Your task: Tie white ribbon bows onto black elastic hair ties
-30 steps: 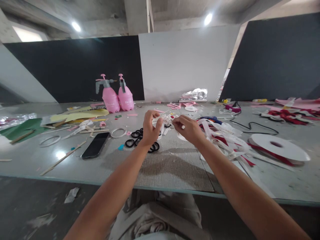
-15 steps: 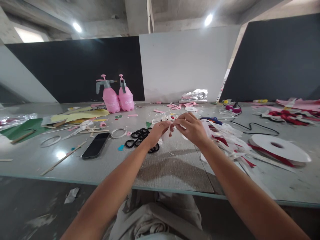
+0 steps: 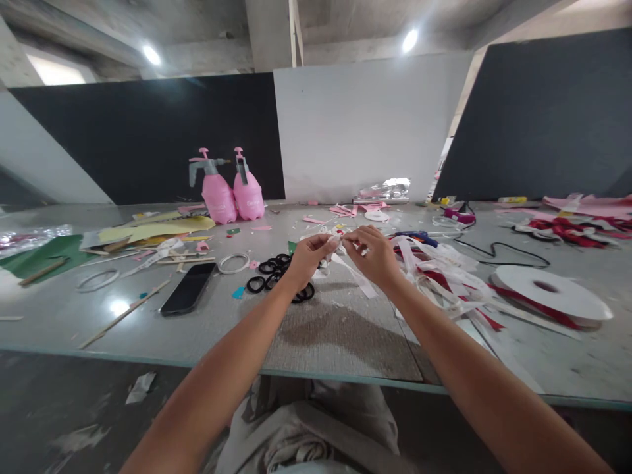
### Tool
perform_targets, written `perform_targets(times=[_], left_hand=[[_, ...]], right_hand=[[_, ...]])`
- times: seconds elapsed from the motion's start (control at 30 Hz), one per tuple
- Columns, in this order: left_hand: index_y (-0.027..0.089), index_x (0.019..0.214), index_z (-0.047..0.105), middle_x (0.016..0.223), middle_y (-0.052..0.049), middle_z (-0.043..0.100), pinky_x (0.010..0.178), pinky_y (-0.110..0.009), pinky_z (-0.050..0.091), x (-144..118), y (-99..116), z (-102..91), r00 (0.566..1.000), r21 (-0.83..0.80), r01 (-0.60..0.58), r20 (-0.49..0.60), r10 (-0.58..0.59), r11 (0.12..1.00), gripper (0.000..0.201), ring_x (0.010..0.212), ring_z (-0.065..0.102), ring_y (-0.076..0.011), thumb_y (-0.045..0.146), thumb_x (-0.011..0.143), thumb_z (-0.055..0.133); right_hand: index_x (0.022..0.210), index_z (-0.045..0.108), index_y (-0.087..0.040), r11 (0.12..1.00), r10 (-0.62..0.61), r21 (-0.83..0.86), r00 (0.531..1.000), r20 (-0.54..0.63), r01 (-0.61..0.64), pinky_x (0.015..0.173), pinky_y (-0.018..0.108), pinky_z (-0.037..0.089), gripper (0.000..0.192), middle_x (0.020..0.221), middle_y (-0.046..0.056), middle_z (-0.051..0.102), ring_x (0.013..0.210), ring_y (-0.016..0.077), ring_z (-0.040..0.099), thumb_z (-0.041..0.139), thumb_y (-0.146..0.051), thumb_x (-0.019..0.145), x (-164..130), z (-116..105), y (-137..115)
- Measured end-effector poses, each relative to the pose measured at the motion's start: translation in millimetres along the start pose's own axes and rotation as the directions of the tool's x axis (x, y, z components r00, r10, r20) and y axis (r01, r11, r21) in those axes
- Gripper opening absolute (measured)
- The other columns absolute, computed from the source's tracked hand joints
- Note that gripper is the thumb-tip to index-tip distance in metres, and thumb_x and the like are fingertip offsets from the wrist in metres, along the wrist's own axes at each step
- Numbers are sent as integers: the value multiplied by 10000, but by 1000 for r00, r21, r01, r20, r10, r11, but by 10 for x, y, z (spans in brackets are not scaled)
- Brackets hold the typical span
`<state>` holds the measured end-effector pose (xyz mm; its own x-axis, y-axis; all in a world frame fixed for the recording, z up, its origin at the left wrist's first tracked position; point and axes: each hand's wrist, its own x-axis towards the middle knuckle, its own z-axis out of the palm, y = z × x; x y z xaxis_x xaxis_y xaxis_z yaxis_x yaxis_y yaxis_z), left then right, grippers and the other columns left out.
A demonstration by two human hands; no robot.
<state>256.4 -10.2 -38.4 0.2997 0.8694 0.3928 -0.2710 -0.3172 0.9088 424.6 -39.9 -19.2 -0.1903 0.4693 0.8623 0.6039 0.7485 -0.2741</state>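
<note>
In the middle of the table, my left hand (image 3: 310, 258) and my right hand (image 3: 372, 255) meet fingertip to fingertip. Both are closed in a pinch on a white ribbon (image 3: 363, 283), whose loose tail slants down below my right fingers. The pinched part is small and mostly hidden by the fingers. Just behind the fingertips lies a small white piece with a red spot (image 3: 338, 232). Black hair ties (image 3: 257, 284) lie in a heap beside and partly behind my left hand. Right of my right wrist is a tangle of white and dark red ribbons (image 3: 444, 273).
A ribbon spool (image 3: 553, 289) lies at the right, near a black cord (image 3: 494, 253). On the left are a phone (image 3: 188, 289), wooden sticks and yellow paper (image 3: 153, 229). Two pink spray bottles (image 3: 218, 197) stand at the back. The table's front edge (image 3: 345, 378) is close to me.
The white ribbon's tail now hangs out below my fingers, where it was not visible before. My left hand has turned slightly, and its fingers are more curled. Both hands stay in nearly the same place.
</note>
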Motion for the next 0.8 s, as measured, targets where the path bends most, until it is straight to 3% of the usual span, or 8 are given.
perform_targets(times=[0.2,0.33,0.43,0.57,0.8], left_hand=[[157,904,719,696,7,594,529,-187,366,-13,5,14,999,36,-21,-24,22,999,357,558,462,-49,448,702,760],[146,796,687,632,23,555,516,-191,340,-29,30,40,997,107,-50,-48,56,993,341,543,435,-53,458,687,767],[138,761,658,610,28,535,514,-191,337,-30,23,39,995,139,-68,-59,76,988,347,540,430,-55,463,694,759],[133,718,646,585,27,530,514,-195,363,-23,-11,11,998,201,-47,-39,56,979,367,530,448,-62,481,686,756],[137,791,701,595,17,550,515,-198,397,-2,-34,-9,996,263,-54,-58,72,963,343,533,459,-73,466,704,738]], right_hand=[[795,681,-180,988,143,47,989,24,-144,646,272,436,186,725,43,632,704,161,554,546,-284,870,-1,23,9],[753,677,-163,911,340,207,933,114,-357,547,243,396,229,658,20,621,573,121,519,572,-350,836,-6,64,10],[729,664,-154,855,417,277,899,133,-438,519,234,379,238,636,11,607,535,108,504,579,-360,813,-11,94,6],[732,654,-155,862,421,261,901,105,-434,508,231,354,212,607,-5,577,512,98,478,567,-328,817,-20,103,1],[806,656,-172,970,232,80,973,-20,-230,616,245,417,135,749,26,644,624,121,534,541,-237,834,-34,70,-25]])
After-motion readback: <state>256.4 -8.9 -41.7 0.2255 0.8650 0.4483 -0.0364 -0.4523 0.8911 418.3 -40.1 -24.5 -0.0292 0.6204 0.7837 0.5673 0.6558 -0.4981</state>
